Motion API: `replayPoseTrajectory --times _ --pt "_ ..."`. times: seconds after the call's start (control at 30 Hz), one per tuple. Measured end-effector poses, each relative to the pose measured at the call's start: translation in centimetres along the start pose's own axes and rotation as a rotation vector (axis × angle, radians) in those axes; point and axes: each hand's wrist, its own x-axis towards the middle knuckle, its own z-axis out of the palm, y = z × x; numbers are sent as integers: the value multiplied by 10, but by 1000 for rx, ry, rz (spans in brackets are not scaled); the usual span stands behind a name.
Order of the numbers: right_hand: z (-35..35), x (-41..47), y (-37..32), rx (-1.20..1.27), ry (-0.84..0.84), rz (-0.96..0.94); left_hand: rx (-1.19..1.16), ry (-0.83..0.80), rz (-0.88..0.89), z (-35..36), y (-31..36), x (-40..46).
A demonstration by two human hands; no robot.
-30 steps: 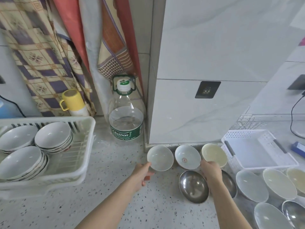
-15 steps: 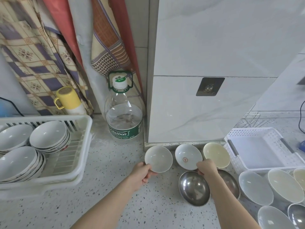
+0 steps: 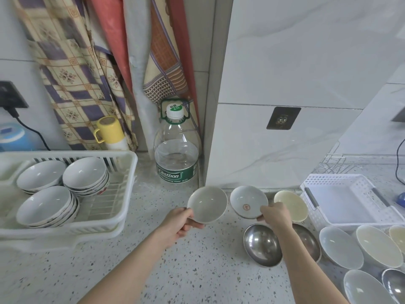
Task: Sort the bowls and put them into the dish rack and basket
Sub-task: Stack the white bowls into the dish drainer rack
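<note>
Countertop (image 3: 197, 270); grey bowl (image 3: 207, 204) between fingers (image 3: 190, 226)

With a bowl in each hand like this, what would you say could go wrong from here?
1. Each hand, left hand and right hand, pinches only a rim; the grey bowl or red-marked bowl might slip.
2. The right forearm crosses above the steel bowls and may knock them.

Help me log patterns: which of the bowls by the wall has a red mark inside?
The white bowl gripped by the right hand, between the plain grey bowl and the cream bowl; only it shows a red emblem.
</note>
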Motion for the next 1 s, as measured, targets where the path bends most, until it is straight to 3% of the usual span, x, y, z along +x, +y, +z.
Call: replayPoseTrajectory --times 0.6,1.0 --pt "58 -132 -74 108 -150 -177 -167 59 273 -119 41 -103" --pt "168 -205 -162 163 -248 -361 -240 342 393 -271 38 -145"
